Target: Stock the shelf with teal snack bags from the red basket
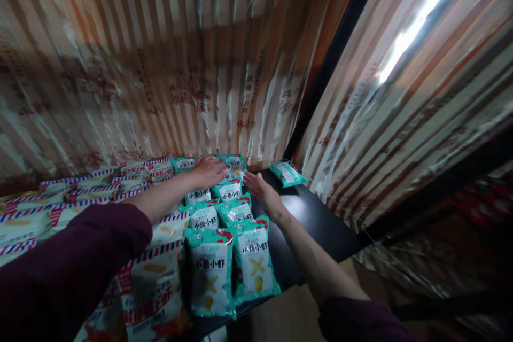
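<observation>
Two columns of teal-and-white snack bags (210, 272) stand in rows on a black shelf (294, 230). My left hand (208, 172) reaches over them to the back, palm down, fingers stretched across the tops of the rear bags. Whether it presses on them I cannot tell. My right hand (262, 192) is held at the right side of the columns, flat with fingers extended, its tips beside a rear teal bag (234, 163). Neither hand is closed round a bag. Apart from the columns, one teal bag (287, 173) lies in the back right corner.
Rows of white bags with red-and-blue striped edges (152, 291) fill the shelf to the left. Striped, shiny plastic sheeting (160, 64) hangs behind, and more covers the right side. A dark post (336, 53) stands at the corner, with a thin wire (332, 200) along the right edge.
</observation>
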A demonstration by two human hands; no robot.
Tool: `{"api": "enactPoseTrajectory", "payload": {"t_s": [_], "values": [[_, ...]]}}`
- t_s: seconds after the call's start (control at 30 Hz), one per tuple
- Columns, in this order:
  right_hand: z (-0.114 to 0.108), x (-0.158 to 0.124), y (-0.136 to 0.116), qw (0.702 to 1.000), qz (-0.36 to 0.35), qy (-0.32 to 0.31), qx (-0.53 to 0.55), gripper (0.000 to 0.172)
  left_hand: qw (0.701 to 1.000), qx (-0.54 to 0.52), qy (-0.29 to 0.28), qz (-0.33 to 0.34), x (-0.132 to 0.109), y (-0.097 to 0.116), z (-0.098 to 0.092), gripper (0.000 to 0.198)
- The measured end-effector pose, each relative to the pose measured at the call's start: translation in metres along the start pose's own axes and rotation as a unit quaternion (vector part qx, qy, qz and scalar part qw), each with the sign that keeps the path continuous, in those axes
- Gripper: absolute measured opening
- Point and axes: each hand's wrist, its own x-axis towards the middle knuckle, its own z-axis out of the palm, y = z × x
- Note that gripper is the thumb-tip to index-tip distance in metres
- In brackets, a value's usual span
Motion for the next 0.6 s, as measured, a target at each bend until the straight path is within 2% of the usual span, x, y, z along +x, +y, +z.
{"api": "enactPoseTrajectory", "payload": {"t_s": [0.17,0.3,0.37,0.43,0.6], "values": [[0.022,-0.004,0.000,0.997,0.017,-0.030,0.063,0.056,1.000,0.016,0.017,0.018,-0.060,0.038,-0.001,0.053],[0.029,0.001,0.002,0.995,0.049,-0.033,0.077,0.057,0.996,0.025,0.044,0.077,-0.119,0.060,0.013,0.055],[0.028,0.002,0.002,0.995,0.050,-0.035,0.078,0.059,0.991,0.038,0.055,0.114,-0.143,0.068,0.024,0.059],[0.023,0.001,0.002,0.996,0.044,-0.035,0.070,0.060,0.985,0.052,0.093,0.134,-0.162,0.074,0.034,0.062],[0.005,-0.016,0.008,0.998,0.048,-0.007,0.042,0.061,0.973,0.055,0.122,0.186,-0.190,0.086,0.059,0.062]]}}
